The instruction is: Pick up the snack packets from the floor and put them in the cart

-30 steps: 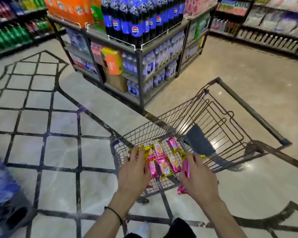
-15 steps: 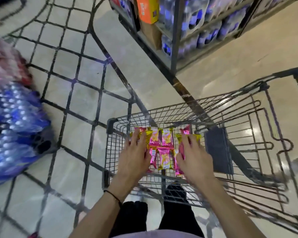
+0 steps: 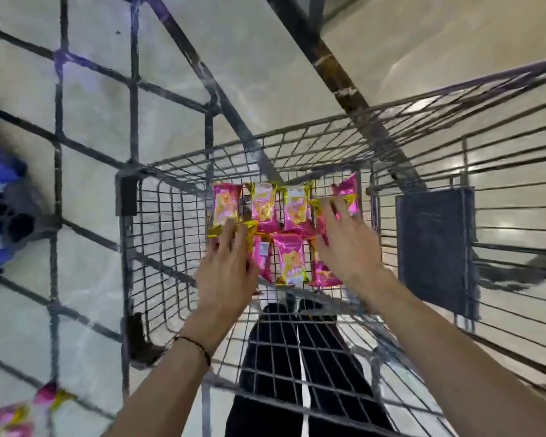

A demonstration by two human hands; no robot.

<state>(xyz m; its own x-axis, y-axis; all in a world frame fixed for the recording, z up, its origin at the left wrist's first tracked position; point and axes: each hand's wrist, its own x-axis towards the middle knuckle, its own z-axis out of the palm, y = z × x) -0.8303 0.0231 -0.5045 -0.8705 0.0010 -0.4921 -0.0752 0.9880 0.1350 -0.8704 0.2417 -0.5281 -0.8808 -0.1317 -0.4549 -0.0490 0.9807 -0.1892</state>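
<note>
Inside the wire cart (image 3: 158,234), on its mesh floor toward the far end, the pink-and-gold snack packets (image 3: 292,216) are lying in two rough rows, a connected strip by the look of the shared gold seams. They are looking light, soft and crinkly, with glossy foil that is probably slippery under a flat palm; a pinch on a crimped gold seam or at the strip's edge would likely be surer than pressing on the puffed middles, which could crush whatever is inside.

The left hand (image 3: 226,272) is lying spread and flat, fingers extended, its fingertips resting on the lower edge of the leftmost upper packet and covering part of the row beneath; it is pressing rather than gripping. The right hand (image 3: 344,244) is likewise splayed over the right end of the strip, fingertips touching the gold seam of the rightmost packet, with no closed grasp visible. Both hands seem to be settling the strip onto the mesh.

More pink packets (image 3: 16,414) are lying on the tiled floor (image 3: 92,115) at the lower left, blurred, so the task is apparently not finished. A dark flap (image 3: 435,247) is standing against the cart's right side.

Compared with half a second ago, the head is tipping further down and closer: the drinks shelving is gone from view, the packets are sitting lower and flatter in the cart, and the floor packets are newly showing.
</note>
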